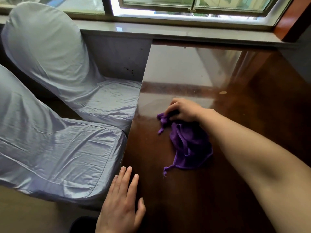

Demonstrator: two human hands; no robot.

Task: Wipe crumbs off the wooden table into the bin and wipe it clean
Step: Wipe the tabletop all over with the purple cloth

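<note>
the right hand [182, 109] grips a purple cloth [188, 143] on the bench [235, 182], fingertips hidden in folds; the left hand [122, 202] lies open, flat, wrist cut off; no writing is visible.

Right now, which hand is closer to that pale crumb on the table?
Right. The right hand, gripping the purple cloth, sits just below-left of the crumb. The left hand rests flat at the table's near edge, far away.
</note>
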